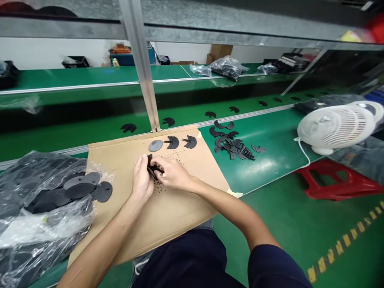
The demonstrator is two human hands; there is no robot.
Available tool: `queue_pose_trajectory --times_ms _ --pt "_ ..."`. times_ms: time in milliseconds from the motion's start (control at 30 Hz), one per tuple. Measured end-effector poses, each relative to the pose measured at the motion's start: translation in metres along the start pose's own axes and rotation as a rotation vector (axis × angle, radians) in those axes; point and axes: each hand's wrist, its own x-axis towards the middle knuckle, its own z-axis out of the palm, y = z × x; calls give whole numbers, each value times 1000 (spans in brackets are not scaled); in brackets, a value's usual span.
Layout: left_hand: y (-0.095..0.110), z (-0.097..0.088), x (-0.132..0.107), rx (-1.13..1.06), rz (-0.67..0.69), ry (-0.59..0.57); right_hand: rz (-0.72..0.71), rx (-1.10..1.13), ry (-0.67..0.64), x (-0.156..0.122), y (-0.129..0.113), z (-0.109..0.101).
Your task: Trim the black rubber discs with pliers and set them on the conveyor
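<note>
Between both hands, above a cardboard sheet (126, 216), is a black foam-like piece (150, 163) whose full shape my fingers hide. My left hand (141, 178) grips it from the left side. From the right, my right hand (172, 173) has its fingers bent against the same piece. Small black crumbs (160, 187) lie scattered on the cardboard under and around the hands. Just beyond them sit a grey oval disc (155, 145) and two black notched pieces, one in the middle (172, 142) and one farther right (190, 141).
At left, a clear plastic bag (54, 168) spills dark oval discs (79, 191). Black curved offcuts (229, 144) are heaped right of the cardboard. A white fan (336, 126) stands at the bench's right end, above a red stool (342, 180). A metal post (141, 64) rises behind the cardboard.
</note>
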Motion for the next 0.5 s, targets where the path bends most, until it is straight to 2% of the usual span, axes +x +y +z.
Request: queue_pose_trajectory --times_ms 133,233,300,500 --pt "-15 35 10 26 -39 20 43 73 64 -5 17 -27" --pt "-27 49 24 76 -63 32 35 118 46 -9 29 -43" --pt "-32 55 29 110 -49 24 7 70 31 -9 35 -47" --pt "-48 72 27 294 64 -61 30 -227 136 2 46 -47"
